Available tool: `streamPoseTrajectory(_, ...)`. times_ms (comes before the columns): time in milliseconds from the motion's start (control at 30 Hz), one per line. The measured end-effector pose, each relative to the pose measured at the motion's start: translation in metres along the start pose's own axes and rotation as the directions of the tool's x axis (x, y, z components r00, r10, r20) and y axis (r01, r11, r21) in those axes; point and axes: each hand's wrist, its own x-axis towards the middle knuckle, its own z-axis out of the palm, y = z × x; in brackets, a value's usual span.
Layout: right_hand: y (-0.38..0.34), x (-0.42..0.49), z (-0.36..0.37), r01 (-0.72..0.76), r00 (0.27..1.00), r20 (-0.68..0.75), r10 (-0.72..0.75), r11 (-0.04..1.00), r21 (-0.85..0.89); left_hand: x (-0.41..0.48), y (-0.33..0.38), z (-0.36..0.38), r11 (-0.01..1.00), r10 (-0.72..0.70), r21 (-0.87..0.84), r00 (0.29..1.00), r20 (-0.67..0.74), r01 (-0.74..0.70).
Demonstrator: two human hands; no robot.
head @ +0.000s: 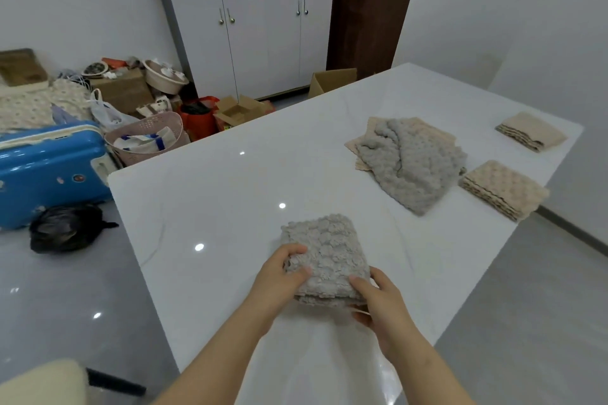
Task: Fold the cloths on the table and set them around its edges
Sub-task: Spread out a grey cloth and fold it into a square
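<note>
Left hand (279,276) and right hand (378,302) — both bare, as are the 2 forearms (210,358).

white table (230,194), folded cloths (503,189), grey heap (414,164)

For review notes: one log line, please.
left hand, right hand: gripping folded grey cloth | two folded beige cloths at table edge | unfolded pile mid-table

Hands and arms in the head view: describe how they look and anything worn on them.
The left hand and right hand are bare: no gloves, rings, watch or bracelets show. Both forearms are bare too, with no sleeve in view down to the picture's bottom edge. The visible nails are short and look unpainted.
</note>
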Motion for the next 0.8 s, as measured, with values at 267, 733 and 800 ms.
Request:
streamPoseTrajectory(267,-0.028,0.055,-0.117,0.027,0.985,0.172,-0.006,0.992,-0.120,0.017,0.011,0.123,0.995,-0.028,-0.103,0.970,-0.241,0.004)
streamPoseTrajectory(733,-0.030,0.085,-0.205,0.047,0.903,0.414,0.114,0.932,-0.359,-0.014,0.006,0.213,0.987,-0.158,-0.050,0.861,-0.484,0.153)
streamPoseTrajectory(800,-0.026,0.089,-0.207,0.061,0.904,0.412,0.115,0.919,-0.390,-0.018,0.004,0.216,0.979,-0.175,0.012,0.865,-0.470,0.204)
